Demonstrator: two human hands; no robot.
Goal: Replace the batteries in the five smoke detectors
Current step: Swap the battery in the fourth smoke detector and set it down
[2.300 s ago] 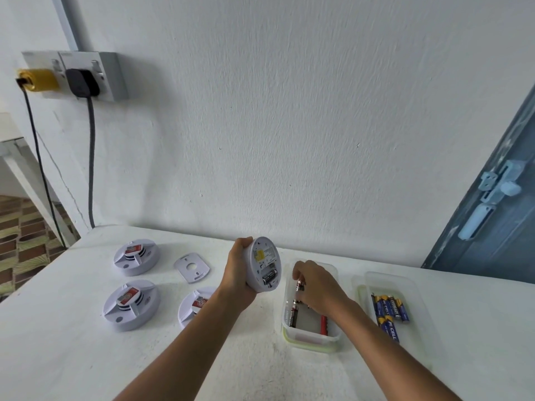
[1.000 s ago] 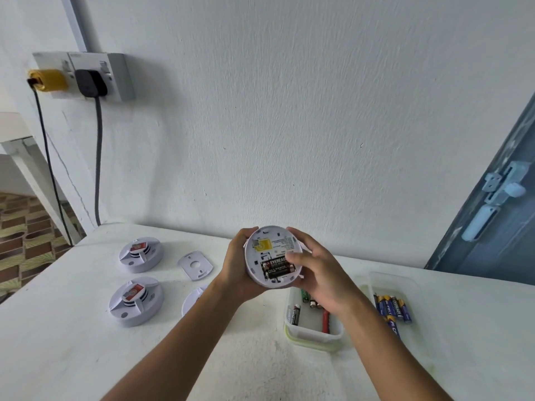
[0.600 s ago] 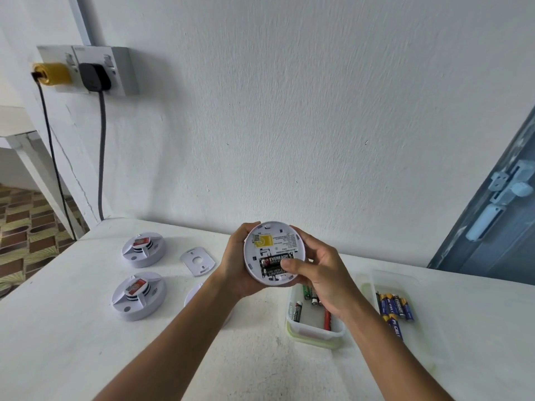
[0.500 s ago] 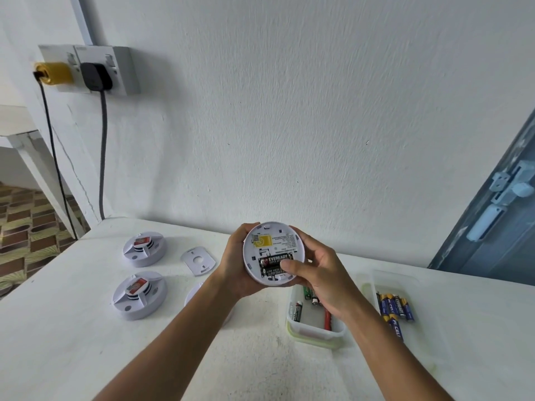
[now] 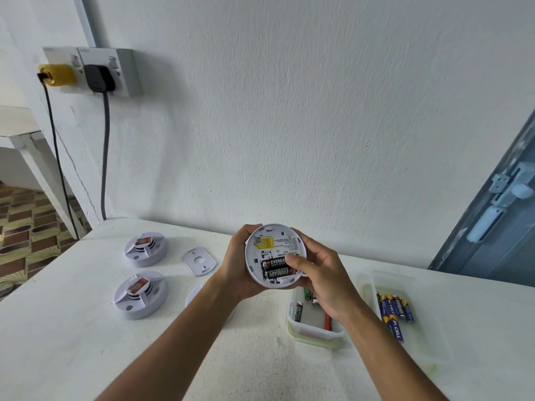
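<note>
**Detector in both hands, thumb on the batteries**

From the head camera, I hold one smoke detector (image 5: 273, 254) up above the counter (image 5: 72, 328), its back turned toward me. My left hand (image 5: 236, 266) cups its left rim, fingers curled round behind the housing, with the thumb along the upper edge. My right hand (image 5: 320, 274) wraps the right rim, and its thumb lies across the right ends of the two black batteries (image 5: 275, 269) that sit side by side in the open compartment. A yellow sticker (image 5: 265, 243) shows above them.

Below my right wrist stands a clear tub (image 5: 314, 332) with a few loose cells in it. Just to its right a shallow clear tray (image 5: 419, 328) holds blue batteries (image 5: 395, 312).

To the left, two more detectors (image 5: 145, 248) (image 5: 141, 294) rest face-up on the counter, one behind the other. A white mounting plate (image 5: 199, 261) lies between them and my hands. Another detector (image 5: 194, 296) peeks out from under my left forearm.
</note>
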